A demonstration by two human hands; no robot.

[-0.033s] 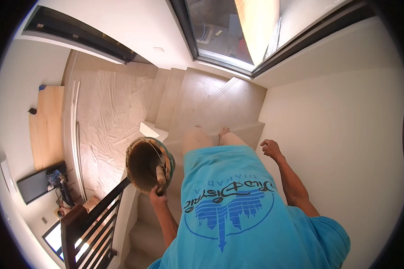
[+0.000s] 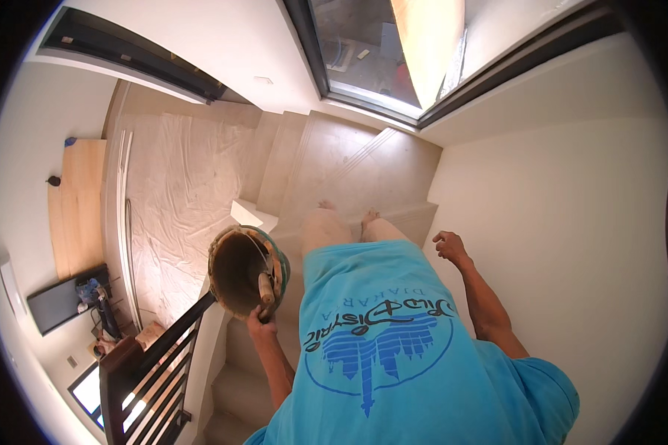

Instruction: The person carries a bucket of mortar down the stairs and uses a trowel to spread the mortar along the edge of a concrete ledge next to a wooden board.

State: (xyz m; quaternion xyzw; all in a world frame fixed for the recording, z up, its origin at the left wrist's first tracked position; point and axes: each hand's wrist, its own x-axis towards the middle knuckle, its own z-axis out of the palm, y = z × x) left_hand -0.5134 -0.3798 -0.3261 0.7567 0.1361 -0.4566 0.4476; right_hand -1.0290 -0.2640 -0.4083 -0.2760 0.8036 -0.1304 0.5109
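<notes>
My left hand is closed at the near rim of a dirty, plaster-stained bucket, which tilts so that its mouth shows. A wire bail crosses the mouth. Inside, a tool's wooden handle leans against the rim, just beyond my fingers; the rest of the tool is hidden. At my other side, my right hand hangs beside the white wall with its fingers loosely curled and nothing seen in them.
I am on a staircase with bare feet. A dark railing runs at lower left. Below, plastic sheeting covers the floor, with a wooden board beyond it. A dark-framed window stands ahead.
Hardly anything differs. My left foot shows a little farther forward on the stair; the bucket and both hands keep nearly the same places.
</notes>
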